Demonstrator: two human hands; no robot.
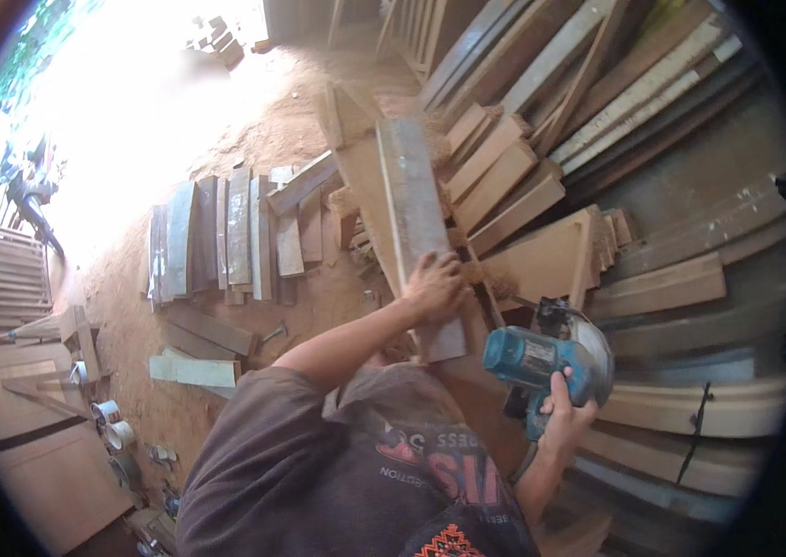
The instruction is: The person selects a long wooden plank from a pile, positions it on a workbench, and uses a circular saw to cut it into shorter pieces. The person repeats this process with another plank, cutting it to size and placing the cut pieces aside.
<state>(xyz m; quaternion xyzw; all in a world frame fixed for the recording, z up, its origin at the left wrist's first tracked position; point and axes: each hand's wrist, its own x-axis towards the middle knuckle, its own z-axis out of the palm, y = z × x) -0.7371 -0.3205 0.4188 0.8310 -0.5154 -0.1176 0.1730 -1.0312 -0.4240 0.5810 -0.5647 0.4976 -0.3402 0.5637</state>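
Note:
My right hand (565,415) is wrapped round the handle of a teal circular saw (541,357), held to the right of my body. Its round blade guard (594,348) faces right; the cutting edge is hidden. My left hand (435,288) presses down on a long grey-brown wooden board (412,186), the fingers curled at its right edge. The board lies lengthwise away from me, its near end close to my shirt. Under it is a wider brown wooden surface (370,190). The saw is apart from the board.
Cut boards (217,237) lie in a row on the dirt floor at left, near a hammer (274,331) and a pale offcut (194,370). Stacked timber (671,278) fills the right side. Wooden panels (54,473) and white cups (107,411) are at lower left.

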